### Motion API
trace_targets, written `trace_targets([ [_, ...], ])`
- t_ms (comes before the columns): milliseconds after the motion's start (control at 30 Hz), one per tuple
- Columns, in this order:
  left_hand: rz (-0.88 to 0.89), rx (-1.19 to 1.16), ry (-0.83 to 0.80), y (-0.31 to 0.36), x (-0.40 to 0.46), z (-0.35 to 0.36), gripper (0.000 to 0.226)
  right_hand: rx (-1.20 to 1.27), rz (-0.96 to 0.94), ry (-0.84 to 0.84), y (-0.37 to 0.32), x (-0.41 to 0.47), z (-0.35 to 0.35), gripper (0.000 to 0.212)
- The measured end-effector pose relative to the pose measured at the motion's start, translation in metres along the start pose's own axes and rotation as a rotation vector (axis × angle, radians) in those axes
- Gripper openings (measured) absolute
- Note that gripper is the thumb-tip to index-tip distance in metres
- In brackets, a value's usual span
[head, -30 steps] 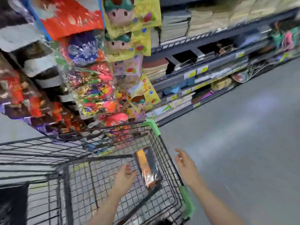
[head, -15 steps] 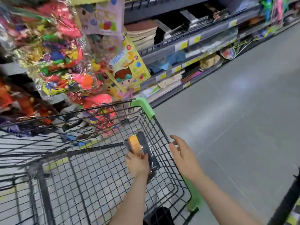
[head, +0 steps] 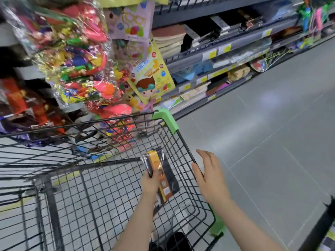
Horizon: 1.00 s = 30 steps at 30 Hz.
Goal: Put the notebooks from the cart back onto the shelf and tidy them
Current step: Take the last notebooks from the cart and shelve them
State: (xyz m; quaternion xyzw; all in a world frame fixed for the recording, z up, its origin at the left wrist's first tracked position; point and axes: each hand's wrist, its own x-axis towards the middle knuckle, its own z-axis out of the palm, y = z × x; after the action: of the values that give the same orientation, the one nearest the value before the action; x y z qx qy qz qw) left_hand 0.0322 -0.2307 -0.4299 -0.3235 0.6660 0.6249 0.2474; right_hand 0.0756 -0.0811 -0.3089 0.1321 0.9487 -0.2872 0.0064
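A black wire cart point(head: 101, 178) with green corner guards fills the lower left. Inside it, against the right wall, leans a black and orange notebook point(head: 168, 182) in clear wrap. My left hand point(head: 150, 183) is shut on a second wrapped black and orange notebook point(head: 154, 160) and holds it just above the first. My right hand point(head: 208, 176) rests open on the cart's right rim, fingers spread. The shelf point(head: 217, 51) with stacked notebooks runs along the upper right.
Hanging bags of colourful toys point(head: 76, 60) and children's card packs point(head: 152, 78) crowd the upper left, just beyond the cart's far rim. Grey tiled aisle floor point(head: 272, 133) lies to the right. A dark post point(head: 319, 230) stands at the lower right corner.
My left hand reached across the cart, closed on the top notebook and raised it. The view tilted down and moved closer to the cart. My right hand stayed near the right rim.
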Motion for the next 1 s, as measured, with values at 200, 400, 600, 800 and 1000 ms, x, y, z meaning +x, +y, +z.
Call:
trace_targets([
  [200,-0.054,-0.043,0.152,0.008,-0.002,-0.124,0.021,-0.008,-0.205,-0.127,-0.055,-0.005,0.053,0.043],
  [400,-0.09,0.01,0.236,-0.028,0.02,-0.19,0.017,-0.391,0.047,-0.4,-0.022,0.011,0.166,0.075],
  [600,-0.113,0.034,0.208,-0.055,0.044,-0.185,0.024,-0.611,0.143,-0.454,0.006,0.008,0.202,0.104],
  [800,-0.065,0.008,0.175,-0.054,0.032,-0.174,0.007,-0.515,0.127,-0.471,-0.01,-0.008,0.196,0.106],
  [1000,-0.004,0.008,0.162,-0.013,-0.005,-0.185,0.012,-0.45,0.032,-0.441,-0.052,-0.001,0.136,0.104],
])
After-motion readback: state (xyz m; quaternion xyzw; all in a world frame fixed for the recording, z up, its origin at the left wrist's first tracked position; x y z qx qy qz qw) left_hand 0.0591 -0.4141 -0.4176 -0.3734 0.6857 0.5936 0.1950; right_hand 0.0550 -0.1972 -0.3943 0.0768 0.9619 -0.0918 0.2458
